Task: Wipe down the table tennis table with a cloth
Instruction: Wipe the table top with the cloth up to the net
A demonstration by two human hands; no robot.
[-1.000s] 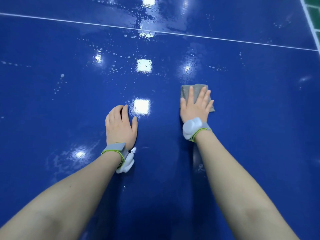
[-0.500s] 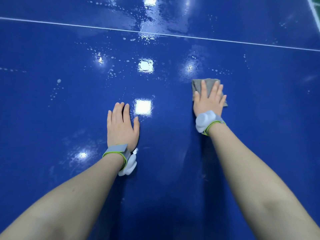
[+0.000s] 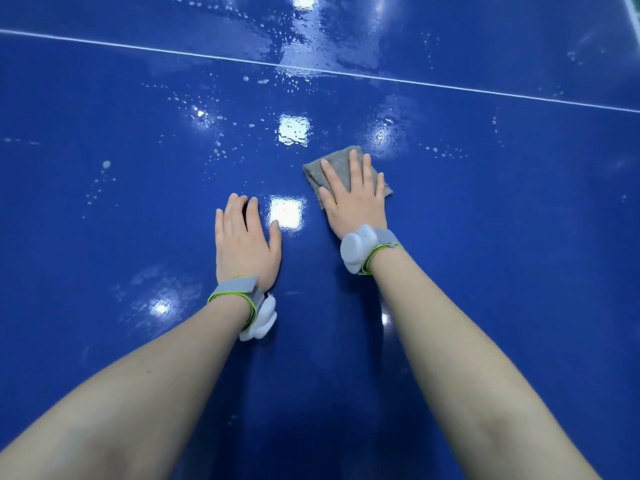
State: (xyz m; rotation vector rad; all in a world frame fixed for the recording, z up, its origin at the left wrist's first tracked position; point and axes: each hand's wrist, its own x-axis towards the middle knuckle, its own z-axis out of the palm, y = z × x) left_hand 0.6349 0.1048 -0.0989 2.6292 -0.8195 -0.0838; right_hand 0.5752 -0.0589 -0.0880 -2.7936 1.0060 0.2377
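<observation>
Single head-worn view, forward and down, close over the table (image 3: 104, 341).

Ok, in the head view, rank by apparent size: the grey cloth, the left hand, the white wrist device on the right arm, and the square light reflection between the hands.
1. Left hand and grey cloth: too alike, cloth partly covered.
2. White wrist device.
3. Square reflection.

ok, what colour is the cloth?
Grey: the cloth under the right hand, on the blue table. Head view.
</observation>
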